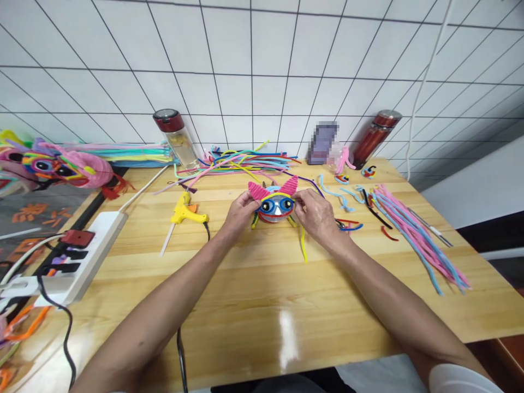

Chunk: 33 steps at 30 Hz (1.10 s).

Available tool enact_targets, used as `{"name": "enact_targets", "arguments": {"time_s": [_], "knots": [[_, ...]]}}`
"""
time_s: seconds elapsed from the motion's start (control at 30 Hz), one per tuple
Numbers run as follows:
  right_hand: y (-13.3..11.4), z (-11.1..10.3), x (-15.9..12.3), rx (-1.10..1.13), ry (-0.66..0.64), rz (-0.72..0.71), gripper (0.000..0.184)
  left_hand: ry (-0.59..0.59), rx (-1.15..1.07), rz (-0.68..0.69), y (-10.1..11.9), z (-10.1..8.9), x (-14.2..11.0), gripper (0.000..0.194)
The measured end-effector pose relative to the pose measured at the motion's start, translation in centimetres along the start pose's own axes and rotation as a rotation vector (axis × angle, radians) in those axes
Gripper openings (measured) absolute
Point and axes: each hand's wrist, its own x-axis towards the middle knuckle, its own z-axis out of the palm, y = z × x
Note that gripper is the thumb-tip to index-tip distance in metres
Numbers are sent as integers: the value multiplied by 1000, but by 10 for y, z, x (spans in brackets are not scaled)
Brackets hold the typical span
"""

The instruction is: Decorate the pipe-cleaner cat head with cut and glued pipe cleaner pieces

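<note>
Between my hands is a pipe-cleaner animal face [281, 197] with two pink pointed ears, blue-ringed black eyes, and yellow and red edging. A clear, shiny surface shows between and below the eyes. My left hand [240, 212] pinches its left side, below the left ear. On the other side, my right hand [317, 215] has thumb and fingers closed at the edge by the right eye. A yellow pipe cleaner [303, 245] lies below my right hand. Dark green and yellow bits stick out under the face, partly hidden by my fingers.
A yellow glue gun [186, 212] lies left of my hands, near a white power strip [92, 254]. Loose pipe cleaners [245, 161] pile up behind; another bundle [421, 234] lies right. Two bottles, a glass one [180, 142] and a red one [374, 139], stand by the wall.
</note>
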Motion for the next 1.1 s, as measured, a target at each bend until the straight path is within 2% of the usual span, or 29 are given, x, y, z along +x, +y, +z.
{"name": "enact_targets", "arguments": {"time_s": [0.17, 0.3, 0.43, 0.53, 0.57, 0.63, 0.7, 0.83, 0.9, 1.1], "knots": [[-1, -3, 2, 15, 24, -3, 23, -10, 23, 22, -4, -1, 0, 34], [-7, -14, 8, 27, 89, 22, 21, -3, 115, 129, 0, -6, -1, 39], [-17, -35, 16, 49, 156, 40, 19, 165, 362, 433, 25, -6, -9, 39], [-27, -55, 16, 70, 196, -6, 18, 244, 684, 736, 55, 7, -32, 29], [-32, -62, 14, 75, 198, -24, 18, 237, 792, 840, 64, 14, -42, 25], [-44, -76, 8, 74, 178, -51, 18, 137, 978, 1038, 79, 29, -64, 21], [-58, -88, -3, 62, 144, -72, 17, 31, 1165, 1121, 85, 44, -84, 22], [-83, -102, -29, 20, 70, -79, 14, -180, 1353, 1150, 79, 58, -106, 13], [-90, -105, -40, -6, 50, -67, 14, -263, 1397, 1169, 74, 60, -109, 17], [-91, -109, -63, -23, 44, 24, 12, -361, 1470, 1195, 69, 69, -113, 23]]}}
